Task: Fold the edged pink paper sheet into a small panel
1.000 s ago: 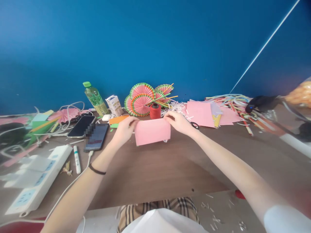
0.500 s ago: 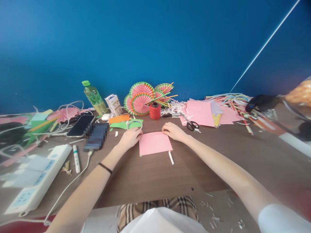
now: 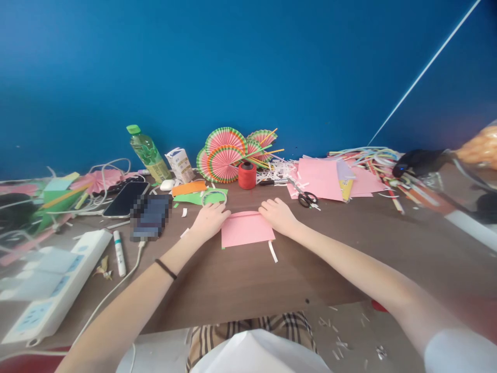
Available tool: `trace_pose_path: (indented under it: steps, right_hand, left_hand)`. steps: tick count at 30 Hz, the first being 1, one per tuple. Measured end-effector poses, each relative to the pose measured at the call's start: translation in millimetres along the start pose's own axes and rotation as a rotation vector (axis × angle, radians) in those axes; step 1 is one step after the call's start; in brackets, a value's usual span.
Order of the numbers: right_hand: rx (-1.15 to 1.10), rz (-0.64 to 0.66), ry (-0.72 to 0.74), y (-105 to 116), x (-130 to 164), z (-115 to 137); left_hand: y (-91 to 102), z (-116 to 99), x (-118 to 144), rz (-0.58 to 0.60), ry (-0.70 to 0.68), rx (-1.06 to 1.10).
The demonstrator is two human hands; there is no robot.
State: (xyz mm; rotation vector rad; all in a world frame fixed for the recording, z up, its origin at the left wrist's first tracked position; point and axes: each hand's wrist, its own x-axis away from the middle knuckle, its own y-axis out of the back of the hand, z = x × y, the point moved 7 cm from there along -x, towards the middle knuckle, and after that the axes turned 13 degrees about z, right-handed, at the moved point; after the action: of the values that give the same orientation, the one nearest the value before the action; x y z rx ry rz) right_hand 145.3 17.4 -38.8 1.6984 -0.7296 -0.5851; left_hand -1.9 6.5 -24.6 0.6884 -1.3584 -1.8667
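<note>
A pink sheet of paper (image 3: 246,231) lies flat on the brown table (image 3: 248,280) in front of me. My left hand (image 3: 209,219) rests on its upper left corner, fingers pressing down along the far edge. My right hand (image 3: 277,215) presses the upper right corner the same way. A narrow fold seems to run along the far edge between my fingers. A small white paper strip (image 3: 273,251) lies just beside the sheet's lower right corner.
Behind the sheet stand a red thread spool (image 3: 247,175), paper fans (image 3: 224,155), scissors (image 3: 306,198) and a pink paper stack (image 3: 322,180). To the left are two phones (image 3: 137,207), a bottle (image 3: 147,154), a carton (image 3: 178,164), a marker (image 3: 119,253) and a power strip (image 3: 54,295).
The pink sheet was held upright above the table a second ago; both hands have lowered it flat onto the table and now press along its far edge.
</note>
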Motion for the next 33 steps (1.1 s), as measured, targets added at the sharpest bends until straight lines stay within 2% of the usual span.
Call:
trace_pose_path:
  steps: [5,9,16,19,23,25,29,31,33]
  right_hand:
    - [-0.029,0.060,0.004,1.0,8.3,9.1]
    - [-0.079,0.088,-0.019,1.4,14.3,11.3]
    - [-0.242,0.069,-0.144,5.1,-0.6,-7.0]
    - [-0.407,0.067,-0.173,3.1,-7.2,-18.8]
    - [-0.741,0.058,-0.139,-6.4,-12.4,-31.7]
    - [-0.836,0.039,-0.115,-9.8,-13.9,-35.8]
    - [-0.933,0.035,-0.081,-11.7,-13.6,-38.4]
    - [-0.981,0.048,-0.079,-10.3,-11.9,-39.2]
    - [-1.001,0.038,-0.067,-4.8,-10.2,-40.4]
  left_hand:
    - [0.6,-11.3,9.1,0.013,-0.007,-0.039]
    - [-0.3,-15.6,19.8,-0.009,0.057,0.032]
    - [2.9,-5.1,8.3,-0.006,0.191,0.090]
    - [-0.1,6.6,-1.5,0.036,0.189,0.233]
    - [-12.4,19.8,-8.6,0.103,0.175,0.551]
    - [-19.6,22.5,-10.1,0.149,0.184,0.675]
    - [-23.7,18.9,-10.0,0.216,0.147,0.739]
    - [-16.1,16.7,-8.7,0.175,0.103,0.694]
    - [-3.2,16.9,-6.1,0.080,0.080,0.638]
